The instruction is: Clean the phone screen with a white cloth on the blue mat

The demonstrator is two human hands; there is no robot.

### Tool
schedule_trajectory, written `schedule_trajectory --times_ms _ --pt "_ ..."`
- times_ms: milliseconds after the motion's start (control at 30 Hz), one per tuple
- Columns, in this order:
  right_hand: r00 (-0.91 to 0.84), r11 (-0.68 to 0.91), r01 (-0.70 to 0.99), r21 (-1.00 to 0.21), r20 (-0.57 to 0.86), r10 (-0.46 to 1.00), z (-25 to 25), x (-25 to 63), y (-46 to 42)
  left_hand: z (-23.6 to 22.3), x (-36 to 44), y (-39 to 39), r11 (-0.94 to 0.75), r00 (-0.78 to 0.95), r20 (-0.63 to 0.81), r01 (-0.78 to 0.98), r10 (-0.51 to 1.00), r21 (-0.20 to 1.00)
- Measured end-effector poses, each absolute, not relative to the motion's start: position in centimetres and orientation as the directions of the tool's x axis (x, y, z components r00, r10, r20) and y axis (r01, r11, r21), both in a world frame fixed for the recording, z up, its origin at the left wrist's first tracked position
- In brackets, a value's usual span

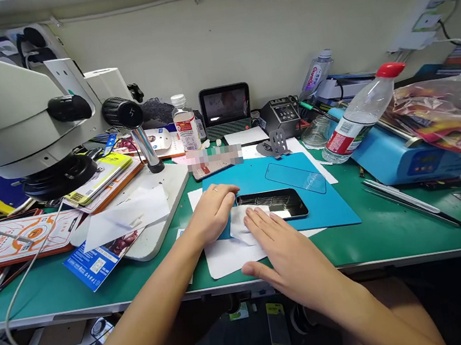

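A black smartphone (292, 202) lies screen up on a blue mat (337, 214), its glass reflecting light. My left hand (215, 210) is closed at the phone's left end, thumb and fingers by its edge. With fingers stretched flat and thumb apart, my right hand (284, 251) presses a white wipe (239, 226) onto the phone's lower left part. The palm hides some of the wipe. Just behind the phone, a clear screen protector with a black border (296, 176) rests on the mat. White paper (225, 261) sticks out from under the mat.
A microscope (7, 120) overhangs the left side, its pale base (149, 238) beside my left forearm. Tweezers (415, 204) lie at right, near a tilted plastic bottle (362, 116) and a blue box (402, 154). Another phone (212, 166) and a small screen (226, 103) are behind the mat.
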State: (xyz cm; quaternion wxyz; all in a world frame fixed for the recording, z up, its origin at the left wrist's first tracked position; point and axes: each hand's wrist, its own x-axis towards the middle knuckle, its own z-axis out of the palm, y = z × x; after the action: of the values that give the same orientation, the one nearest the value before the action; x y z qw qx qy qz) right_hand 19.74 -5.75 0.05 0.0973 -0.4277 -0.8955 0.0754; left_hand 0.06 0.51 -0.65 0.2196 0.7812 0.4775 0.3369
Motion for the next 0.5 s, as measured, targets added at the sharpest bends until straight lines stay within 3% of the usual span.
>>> schedule_trajectory --times_ms 300,500 --pt "-0.589 0.605 0.787 -0.122 0.144 0.796 0.0 18.0 -5.2 -0.6 -0.2 0.2 -0.397 0.249 0.31 0.573 0.918 0.716" --pt "-0.584 0.604 0.788 -0.121 0.166 0.795 -0.1 17.6 -5.0 -0.4 0.0 0.3 -0.384 0.239 0.301 0.56 0.923 0.734"
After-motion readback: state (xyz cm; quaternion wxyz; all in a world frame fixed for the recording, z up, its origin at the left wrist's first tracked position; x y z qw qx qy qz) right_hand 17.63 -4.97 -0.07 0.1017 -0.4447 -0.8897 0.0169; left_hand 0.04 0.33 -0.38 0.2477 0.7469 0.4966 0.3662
